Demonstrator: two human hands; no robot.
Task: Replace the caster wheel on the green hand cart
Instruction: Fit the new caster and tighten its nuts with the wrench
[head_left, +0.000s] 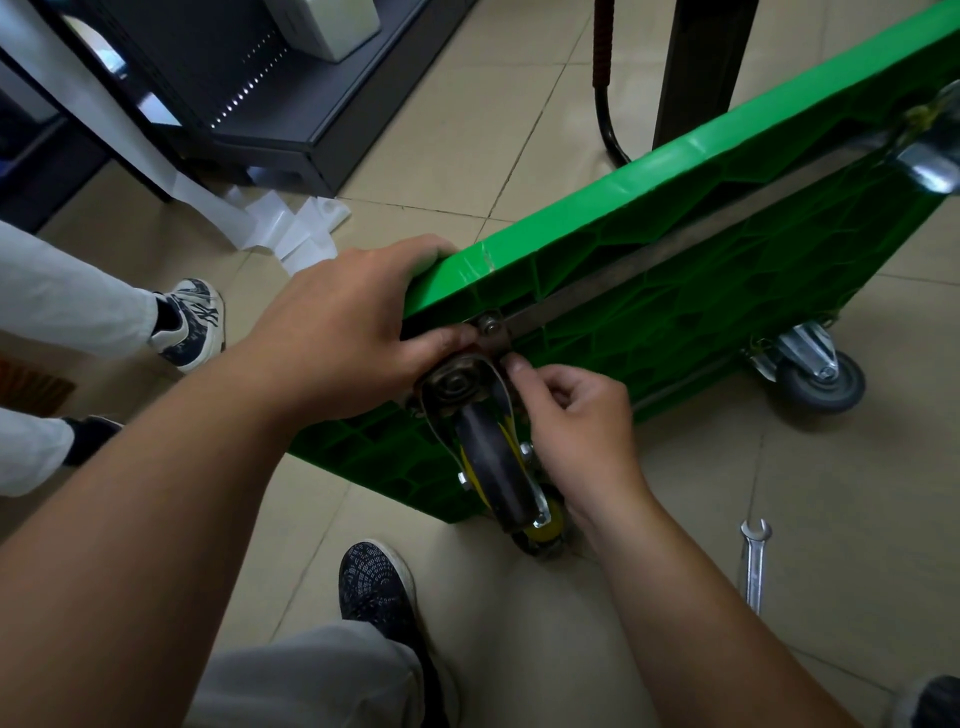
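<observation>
The green hand cart (675, 291) stands tipped on its side on the tiled floor, ribbed underside facing me. My left hand (343, 322) grips its near corner, fingers over the top edge, thumb against the mounting plate near a bolt and nut (488, 325). A worn caster wheel (493, 467) with a black tyre, yellow hub and rusty bracket sits at that corner. My right hand (576, 421) pinches something small at the plate's right edge beside the caster; what it pinches is hidden by the fingertips.
A wrench (754, 566) lies on the floor at the right. Two more casters show on the cart, one grey (815, 376) and one at the top right (930, 156). Another person's legs and shoes (192, 325) stand left. White paper scraps (296, 228) lie by a dark shelf unit (244, 104).
</observation>
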